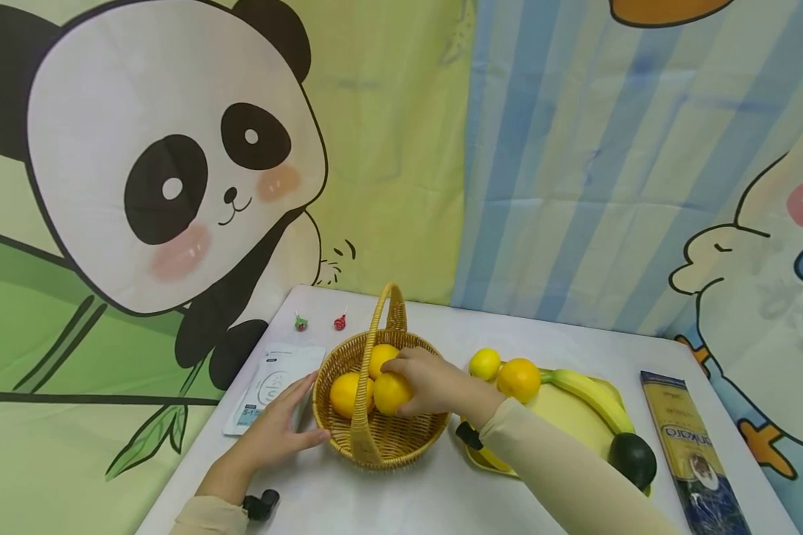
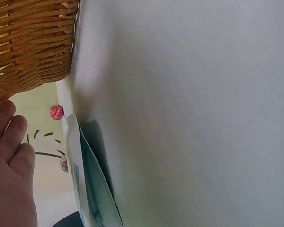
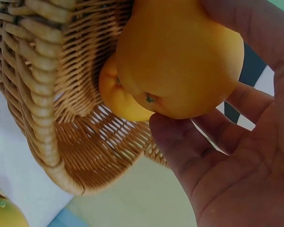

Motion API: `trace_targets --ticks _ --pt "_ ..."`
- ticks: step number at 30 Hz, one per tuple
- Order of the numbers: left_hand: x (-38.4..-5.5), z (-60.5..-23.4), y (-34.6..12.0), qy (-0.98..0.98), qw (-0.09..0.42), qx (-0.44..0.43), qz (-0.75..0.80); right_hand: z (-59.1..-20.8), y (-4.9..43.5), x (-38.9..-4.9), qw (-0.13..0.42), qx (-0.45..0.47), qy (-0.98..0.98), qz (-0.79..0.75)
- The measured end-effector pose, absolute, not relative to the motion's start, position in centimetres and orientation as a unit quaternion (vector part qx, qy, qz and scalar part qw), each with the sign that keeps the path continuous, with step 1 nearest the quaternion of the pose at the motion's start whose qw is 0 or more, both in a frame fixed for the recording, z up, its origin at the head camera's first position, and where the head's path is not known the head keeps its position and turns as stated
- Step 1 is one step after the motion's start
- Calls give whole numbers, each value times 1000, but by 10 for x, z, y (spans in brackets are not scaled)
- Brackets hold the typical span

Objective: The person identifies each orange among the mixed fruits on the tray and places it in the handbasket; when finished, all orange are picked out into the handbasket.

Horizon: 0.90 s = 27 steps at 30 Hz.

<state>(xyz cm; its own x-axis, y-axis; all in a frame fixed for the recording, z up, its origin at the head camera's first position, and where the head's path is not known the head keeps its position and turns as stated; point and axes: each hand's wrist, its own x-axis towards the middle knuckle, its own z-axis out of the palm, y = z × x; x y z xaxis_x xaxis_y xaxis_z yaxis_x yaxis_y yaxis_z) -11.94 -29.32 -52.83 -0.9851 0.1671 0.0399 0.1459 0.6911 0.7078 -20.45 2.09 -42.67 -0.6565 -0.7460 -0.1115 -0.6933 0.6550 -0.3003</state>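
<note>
A wicker basket [image 1: 401, 446] with a tall arched handle stands at the middle of the table. My right hand [image 1: 428, 380] reaches over its right rim and grips an orange [image 1: 392, 394] between thumb and fingers. In the right wrist view that orange [image 3: 180, 61] fills the hand, and another orange [image 3: 120, 94] lies behind it against the weave. Two oranges, one at the left [image 1: 349, 395] and one at the back [image 1: 381, 360], sit inside the basket. My left hand [image 1: 277, 427] rests on the basket's left side, its fingers extended in the left wrist view.
Right of the basket, a yellow tray [image 1: 569, 427] bears a banana [image 1: 595, 397], an orange [image 1: 518, 380] and a dark avocado-like fruit [image 1: 632, 461]; a lemon [image 1: 485, 364] lies at its corner. A long package [image 1: 692, 453], a white packet [image 1: 274, 383] and two lollipops [image 1: 340, 322] lie around.
</note>
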Motion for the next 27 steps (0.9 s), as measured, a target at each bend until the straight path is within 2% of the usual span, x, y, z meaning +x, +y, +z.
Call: trace_targets --ticks 27 --pt "-119 -529 -292 920 3 95 381 -439 4 -203 165 -427 886 -71"
